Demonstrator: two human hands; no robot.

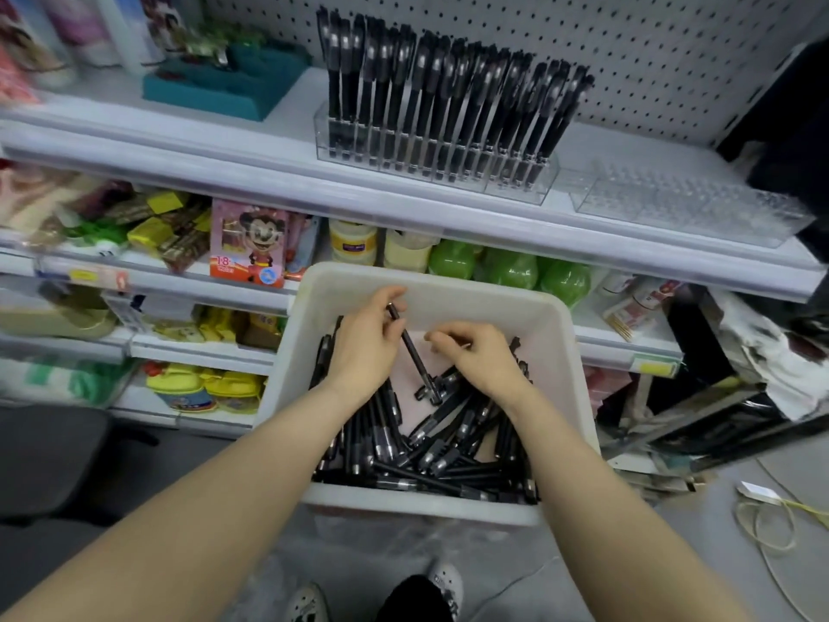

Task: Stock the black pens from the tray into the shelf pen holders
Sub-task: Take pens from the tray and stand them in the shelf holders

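- left grip [365,352]: inside the tray [448,285], thumb and fingers curled round the upper end of one black pen [410,347]. grasping it, as far as i can see.
- that pen: slants down and to the right from the left grip. its lower, clipped end touches the pile between the two grips, so it's not lifted clear yet.
- loose pens [430,455]: thick jumbled heap under both grips and nearer the body, covering most of the tray floor. a bare pinkish patch of floor shows between the grips and just beyond them.
- full holder [511,188]: on the shelf [224,159], up and beyond both grips, well apart from them. clear acrylic, rows packed with upright stocked pens [448,101], slightly fanned. no free slot visible from here.
- right grip [482,359]: just right of the held pen, knuckles up, fingers curled in toward the left grip. something thin may be pinched under the fingers, but the hand hides it. cannot tell whether it's grasping a pen or clenched on nothing.
- empty holder [686,204]: same shelf, far up and to the right of the right grip, beside the full one. clear, no pens in it.
- progress, my read: one holder done, second untouched, tray heavily loaded. mid-task at best, with a lot of pens left to move.
- step in hand: picking from the heap. next would be carrying the pen up and right to the empty holder.
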